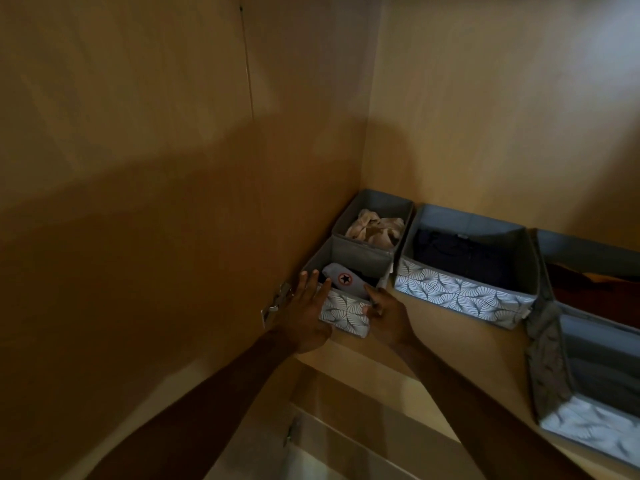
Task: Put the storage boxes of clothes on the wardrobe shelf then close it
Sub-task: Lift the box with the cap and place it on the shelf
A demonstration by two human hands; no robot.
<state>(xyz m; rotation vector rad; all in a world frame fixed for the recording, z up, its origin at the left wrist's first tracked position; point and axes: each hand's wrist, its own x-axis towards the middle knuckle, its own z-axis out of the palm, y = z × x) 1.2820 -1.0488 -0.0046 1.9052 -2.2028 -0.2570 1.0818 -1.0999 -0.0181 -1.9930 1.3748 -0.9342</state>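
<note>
A small grey fabric box (343, 311) with a white leaf-pattern front sits in the left front corner of the wooden wardrobe shelf (436, 327). It holds a grey garment with a red star badge. My left hand (306, 313) lies flat against its left side, fingers spread. My right hand (384, 315) grips its front right corner. Behind it stands a second small box (375, 216) with beige clothes. To the right is a larger box (464, 268) with dark clothes.
Two more grey boxes (588, 375) stand at the far right of the shelf. The wardrobe's left side wall (156, 202) rises beside my left hand, with a metal hinge (275, 303) on it. A lower shelf edge (363, 427) shows beneath.
</note>
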